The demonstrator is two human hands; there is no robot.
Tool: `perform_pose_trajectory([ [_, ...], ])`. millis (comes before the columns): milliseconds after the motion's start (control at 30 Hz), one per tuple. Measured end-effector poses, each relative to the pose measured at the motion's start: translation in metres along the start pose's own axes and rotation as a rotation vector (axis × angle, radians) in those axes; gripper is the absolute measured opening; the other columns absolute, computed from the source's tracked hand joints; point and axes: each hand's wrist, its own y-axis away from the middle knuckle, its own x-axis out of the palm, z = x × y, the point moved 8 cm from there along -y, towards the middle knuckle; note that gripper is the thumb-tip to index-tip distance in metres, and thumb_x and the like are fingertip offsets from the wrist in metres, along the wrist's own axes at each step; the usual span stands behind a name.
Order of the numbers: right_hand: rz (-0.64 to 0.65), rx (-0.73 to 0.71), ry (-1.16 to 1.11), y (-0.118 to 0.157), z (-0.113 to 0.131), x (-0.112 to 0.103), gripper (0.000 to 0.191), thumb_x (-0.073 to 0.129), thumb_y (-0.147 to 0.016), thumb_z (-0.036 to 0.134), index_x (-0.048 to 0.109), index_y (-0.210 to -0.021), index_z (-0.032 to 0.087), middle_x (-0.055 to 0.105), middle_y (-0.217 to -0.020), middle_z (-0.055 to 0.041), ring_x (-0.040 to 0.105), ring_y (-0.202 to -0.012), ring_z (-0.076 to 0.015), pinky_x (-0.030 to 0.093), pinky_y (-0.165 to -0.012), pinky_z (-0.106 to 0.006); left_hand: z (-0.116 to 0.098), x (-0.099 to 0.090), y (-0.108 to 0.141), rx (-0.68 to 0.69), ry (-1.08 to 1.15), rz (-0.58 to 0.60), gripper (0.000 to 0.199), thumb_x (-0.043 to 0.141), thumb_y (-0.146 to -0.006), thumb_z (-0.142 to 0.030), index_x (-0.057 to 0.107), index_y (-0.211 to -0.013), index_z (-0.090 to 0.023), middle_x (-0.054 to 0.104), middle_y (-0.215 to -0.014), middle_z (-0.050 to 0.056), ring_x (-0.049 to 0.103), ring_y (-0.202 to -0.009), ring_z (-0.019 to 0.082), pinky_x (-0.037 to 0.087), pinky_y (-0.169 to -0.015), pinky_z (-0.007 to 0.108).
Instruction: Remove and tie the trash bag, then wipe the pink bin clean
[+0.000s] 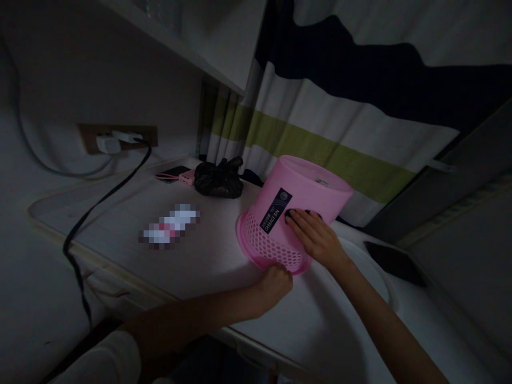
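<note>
A pink plastic garbage bin (308, 186) is turned bottom up and tilted on the white countertop (216, 250). Its perforated band and wide rim face down toward me, and a dark label reading "GARBAGE BIN" (276, 210) is on its side. My left hand (274, 288) is closed at the rim, gripping its near edge; the fingertips are hidden. My right hand (314, 237) lies against the bin's side beside the label, fingers together, pressing a small black cloth (314, 214) to the plastic. Most of that cloth is under the fingers.
Behind the bin's left side sit a knotted black plastic bag (218, 178), a pink power bank (186, 177) and a dark phone (172, 174). A blurred-out phone screen (170, 226) lies nearer. A black cable (108, 194) hangs from the wall socket. A round basin (372, 266) is at right.
</note>
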Motion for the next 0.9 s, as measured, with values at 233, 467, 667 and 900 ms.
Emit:
perform_pose_trajectory([
  [233,-0.15,0.243,-0.033,-0.037,-0.059,-0.03,0.05,0.037,-0.087,0.007,0.039,-0.136,0.017,0.053,-0.129,-0.0122,0.043,-0.125,-0.0227,0.038,-0.103,-0.046,-0.007,-0.003,-0.004,-0.032,0.049,0.07,0.01,0.053,-0.081,-0.007,0.063,-0.079,-0.008,0.064,-0.072,0.01,0.063,-0.07,0.02,0.041,-0.054,0.029],
  [467,-0.173,0.323,-0.132,-0.041,-0.064,-0.035,0.05,0.039,-0.085,0.009,0.041,-0.134,0.018,0.053,-0.128,-0.0126,0.048,-0.119,-0.0227,0.042,-0.099,-0.044,-0.006,-0.002,-0.009,-0.074,0.08,0.102,0.013,0.052,-0.082,-0.005,0.064,-0.08,-0.008,0.065,-0.073,0.009,0.064,-0.072,0.022,0.044,-0.055,0.03],
  [667,-0.193,0.198,-0.079,-0.022,-0.033,-0.017,0.048,0.038,-0.086,0.005,0.043,-0.133,0.015,0.055,-0.127,-0.0125,0.04,-0.127,-0.0217,0.038,-0.104,-0.043,-0.007,0.005,-0.02,-0.122,0.076,0.087,0.015,0.05,-0.081,-0.004,0.065,-0.08,-0.008,0.066,-0.074,0.012,0.064,-0.071,0.021,0.044,-0.056,0.03],
  [900,-0.045,-0.036,-0.152,0.013,0.024,0.014,0.034,0.042,-0.088,0.008,0.056,-0.119,0.01,0.058,-0.123,-0.0132,0.042,-0.126,-0.0199,0.04,-0.103,-0.037,-0.008,0.014,-0.025,-0.212,0.072,-0.041,0.016,0.05,-0.081,-0.003,0.066,-0.082,-0.004,0.067,-0.076,0.015,0.064,-0.072,0.022,0.044,-0.057,0.03],
])
